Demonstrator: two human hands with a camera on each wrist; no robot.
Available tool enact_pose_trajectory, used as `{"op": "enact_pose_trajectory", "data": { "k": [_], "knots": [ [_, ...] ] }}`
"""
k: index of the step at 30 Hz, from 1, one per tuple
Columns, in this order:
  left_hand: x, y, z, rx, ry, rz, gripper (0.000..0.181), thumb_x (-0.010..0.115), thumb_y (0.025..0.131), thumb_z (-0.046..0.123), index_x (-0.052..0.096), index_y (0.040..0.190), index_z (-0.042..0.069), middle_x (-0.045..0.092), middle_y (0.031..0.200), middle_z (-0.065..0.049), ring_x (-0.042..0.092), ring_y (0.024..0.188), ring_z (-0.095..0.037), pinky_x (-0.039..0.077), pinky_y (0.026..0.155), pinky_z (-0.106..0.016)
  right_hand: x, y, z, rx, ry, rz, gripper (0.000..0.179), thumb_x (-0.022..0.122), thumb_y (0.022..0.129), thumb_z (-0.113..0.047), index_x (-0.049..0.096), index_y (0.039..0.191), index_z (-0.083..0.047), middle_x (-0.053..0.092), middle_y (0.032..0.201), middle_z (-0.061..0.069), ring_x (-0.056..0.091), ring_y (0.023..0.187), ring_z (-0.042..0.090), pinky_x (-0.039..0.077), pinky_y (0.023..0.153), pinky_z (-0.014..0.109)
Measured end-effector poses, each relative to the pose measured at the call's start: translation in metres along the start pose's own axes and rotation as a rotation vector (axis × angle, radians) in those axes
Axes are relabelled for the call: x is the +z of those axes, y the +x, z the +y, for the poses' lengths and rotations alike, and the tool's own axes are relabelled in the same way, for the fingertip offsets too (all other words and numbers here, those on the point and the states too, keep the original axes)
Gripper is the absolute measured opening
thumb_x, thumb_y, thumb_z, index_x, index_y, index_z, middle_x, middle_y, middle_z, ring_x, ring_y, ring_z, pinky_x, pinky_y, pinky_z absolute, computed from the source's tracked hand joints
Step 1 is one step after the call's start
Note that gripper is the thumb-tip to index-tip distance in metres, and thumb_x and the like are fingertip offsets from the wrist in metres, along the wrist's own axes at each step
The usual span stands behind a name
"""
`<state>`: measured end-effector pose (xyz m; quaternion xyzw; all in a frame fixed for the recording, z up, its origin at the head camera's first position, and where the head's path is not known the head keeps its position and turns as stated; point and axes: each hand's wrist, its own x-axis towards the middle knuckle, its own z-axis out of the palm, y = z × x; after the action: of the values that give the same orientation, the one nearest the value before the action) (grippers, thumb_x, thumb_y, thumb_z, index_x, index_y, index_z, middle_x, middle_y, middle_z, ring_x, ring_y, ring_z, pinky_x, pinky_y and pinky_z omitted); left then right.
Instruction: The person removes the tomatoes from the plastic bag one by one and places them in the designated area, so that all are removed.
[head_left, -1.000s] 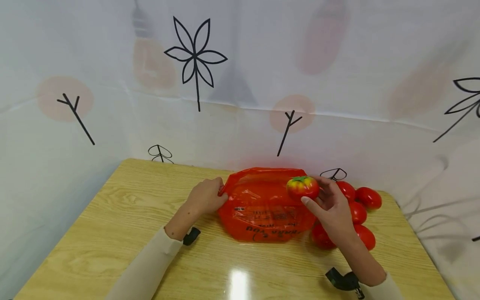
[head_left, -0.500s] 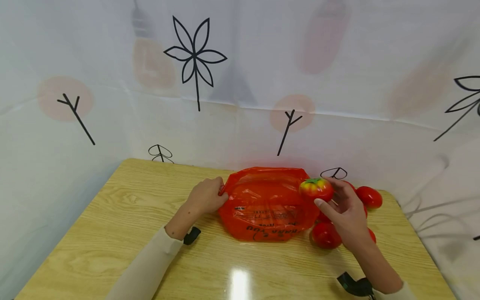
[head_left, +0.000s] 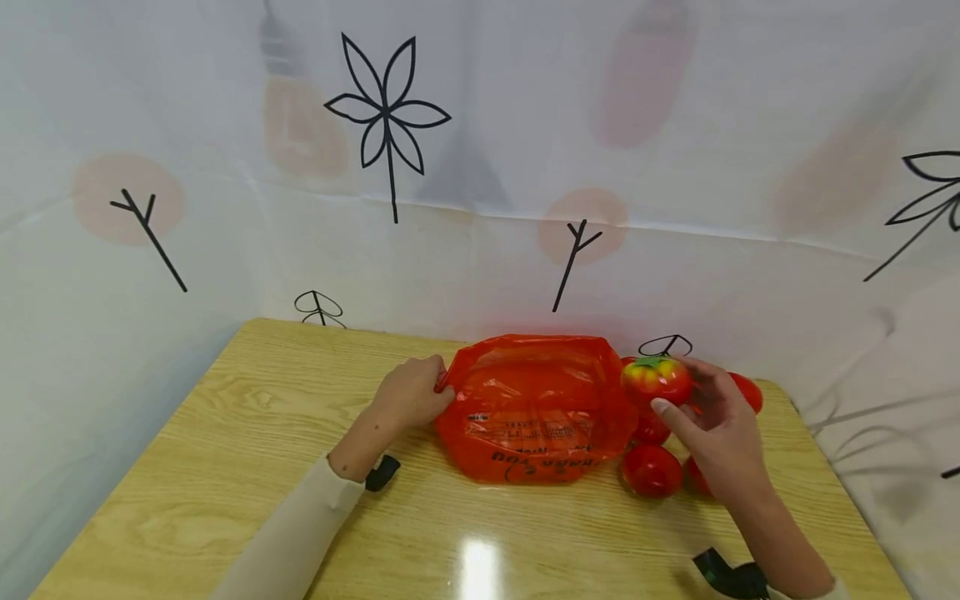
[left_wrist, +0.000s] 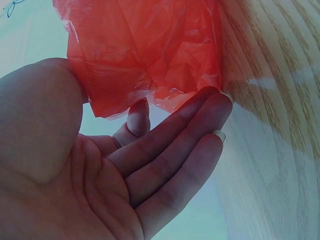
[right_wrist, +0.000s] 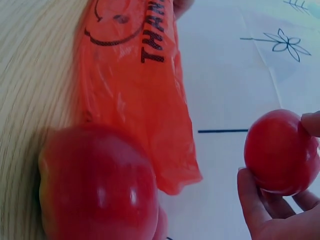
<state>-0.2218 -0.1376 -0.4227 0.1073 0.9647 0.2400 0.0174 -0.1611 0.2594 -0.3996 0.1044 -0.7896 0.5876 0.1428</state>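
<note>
A translucent red plastic bag [head_left: 532,400] with black print lies on the table, its mouth toward the right. My left hand [head_left: 408,393] pinches the bag's left edge; in the left wrist view the thumb and index finger meet the crumpled plastic [left_wrist: 145,50], while the other fingers extend beside it. Just right of the bag, my right hand [head_left: 716,425] grips a shiny red tomato [head_left: 656,383] with yellow shoulders and a green top. The right wrist view shows that held tomato [right_wrist: 281,152] between thumb and fingers. Whether the bag contains anything is unclear.
Several more tomatoes [head_left: 651,471] sit on the wooden table [head_left: 300,417] under and behind the right hand, partly hidden by it. One of them [right_wrist: 100,185] looms large in the right wrist view. A white patterned cloth [head_left: 480,167] hangs behind the table.
My right hand, still gripping the tomato, has moved right, from over the bag's right part to beside its right edge. The left hand and the bag have hardly moved.
</note>
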Motion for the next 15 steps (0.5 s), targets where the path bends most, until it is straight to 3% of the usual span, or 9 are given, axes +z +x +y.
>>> {"op": "enact_pose_trajectory", "data": {
  "k": [7, 15],
  "knots": [
    [0.0, 0.0, 0.0, -0.002, -0.01, -0.005, 0.018, 0.07, 0.098, 0.022, 0.059, 0.093, 0.009, 0.056, 0.07, -0.003, 0.053, 0.058, -0.018, 0.041, 0.052, -0.028, -0.009, 0.0, 0.002, 0.012, 0.046, 0.023, 0.065, 0.073, 0.096, 0.004, 0.047, 0.154, -0.008, 0.055, 0.143, -0.002, 0.056, 0.126, 0.01, 0.051, 0.093, 0.011],
    [0.0, 0.0, -0.001, 0.004, -0.003, -0.004, 0.018, 0.069, 0.098, 0.022, 0.059, 0.093, 0.009, 0.056, 0.069, -0.003, 0.053, 0.058, -0.018, 0.041, 0.052, -0.029, -0.023, -0.001, 0.004, 0.051, -0.052, 0.071, 0.065, 0.073, 0.097, -0.001, 0.046, 0.155, -0.012, 0.055, 0.142, -0.005, 0.055, 0.124, 0.007, 0.047, 0.093, 0.006]
  ]
}}
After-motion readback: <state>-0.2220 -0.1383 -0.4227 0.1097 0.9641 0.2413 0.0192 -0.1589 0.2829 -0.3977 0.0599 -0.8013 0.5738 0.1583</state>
